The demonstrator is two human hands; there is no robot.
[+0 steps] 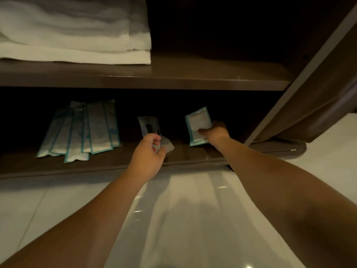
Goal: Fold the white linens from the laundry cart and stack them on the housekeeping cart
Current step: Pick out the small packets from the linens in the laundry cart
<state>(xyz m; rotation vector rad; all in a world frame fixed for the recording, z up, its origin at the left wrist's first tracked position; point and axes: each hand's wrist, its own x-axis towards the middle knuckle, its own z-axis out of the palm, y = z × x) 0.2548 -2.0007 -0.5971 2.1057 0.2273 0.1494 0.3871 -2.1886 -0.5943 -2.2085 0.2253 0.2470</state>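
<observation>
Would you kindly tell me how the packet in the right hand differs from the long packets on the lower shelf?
The short packet is broad; the long packets are several, narrow and overlapping. The right hand pinches the short packet; the long packets rest untouched on the lower shelf. Both are white with teal edges.

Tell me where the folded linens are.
Head view, far left: the folded linens sit on the upper shelf, above the long packets.

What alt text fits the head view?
Both hands reach into a cart's lower shelf: the right hand grips a teal-edged white packet, the left hand a smaller packet. Long teal-edged packets lie further left; folded white linens sit on the shelf above.
</observation>
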